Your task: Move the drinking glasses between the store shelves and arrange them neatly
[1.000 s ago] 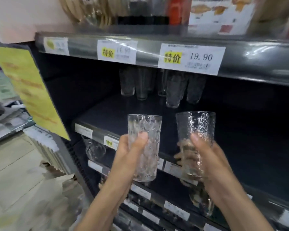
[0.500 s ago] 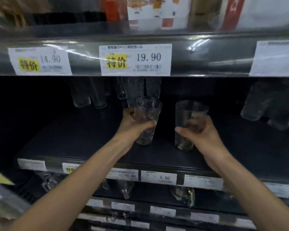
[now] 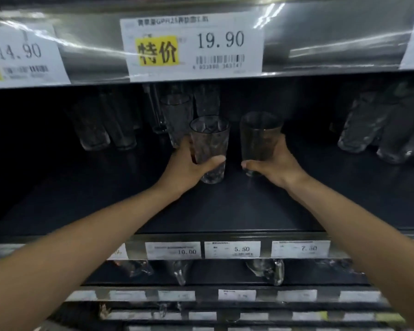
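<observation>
Gripping upright, rim-up | left hand [image 3: 189,167]: left glass [image 3: 209,142] | right hand [image 3: 276,166]: right glass [image 3: 258,137]

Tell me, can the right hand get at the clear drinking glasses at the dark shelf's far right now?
Probably not yet: the right hand grips a clear glass tumbler. The bare dark shelf toward the far-right clear glasses looks unobstructed.

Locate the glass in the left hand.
Head view, centre: the left-hand glass is inside the dark shelf, just left of the right-hand glass, below the 19.90 tag.
</observation>
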Tool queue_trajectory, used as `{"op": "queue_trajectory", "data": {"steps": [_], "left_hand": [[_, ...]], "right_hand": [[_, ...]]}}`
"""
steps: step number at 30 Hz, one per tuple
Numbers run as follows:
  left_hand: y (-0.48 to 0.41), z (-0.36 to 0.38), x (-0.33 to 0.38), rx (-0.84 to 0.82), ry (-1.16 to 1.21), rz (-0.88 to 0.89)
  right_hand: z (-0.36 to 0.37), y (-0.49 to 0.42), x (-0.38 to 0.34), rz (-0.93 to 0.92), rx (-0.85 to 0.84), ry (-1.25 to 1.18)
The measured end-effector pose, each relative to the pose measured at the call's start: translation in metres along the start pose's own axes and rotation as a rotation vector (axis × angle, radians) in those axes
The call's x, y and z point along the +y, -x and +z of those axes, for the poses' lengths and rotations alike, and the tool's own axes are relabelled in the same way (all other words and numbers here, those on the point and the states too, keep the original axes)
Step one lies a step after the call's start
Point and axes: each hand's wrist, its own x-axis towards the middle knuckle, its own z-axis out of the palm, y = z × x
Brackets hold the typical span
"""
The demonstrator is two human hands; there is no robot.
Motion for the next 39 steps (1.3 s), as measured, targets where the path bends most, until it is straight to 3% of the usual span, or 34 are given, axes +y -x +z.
{"op": "queue_trajectory", "data": {"steps": [5,10,18,26,39], "left_hand": [[-0.015,-0.003,-0.015,-0.055,-0.078,0.009],[-0.033,0.005,-0.021,0.081,-0.089,-0.005],[-0.059,0.016,-0.03,0.247,-0.421,0.146],[-0.066,0.011,-0.04,0.32,-0.296,0.134],[-0.074,0.011,-0.045,0.381,-0.403,0.153]], "right_hand": [[0.011,-0.022,0.005,0.024,-0.028,0.111],[0.021,-0.049,0.005,0.036,0.044,0.115],[0.029,-0.091,0.008,0.092,0.087,0.114],[0.046,-0.123,0.009,0.157,0.176,0.235],[0.065,-0.139,0.008,0.186,0.346,0.377]]}}
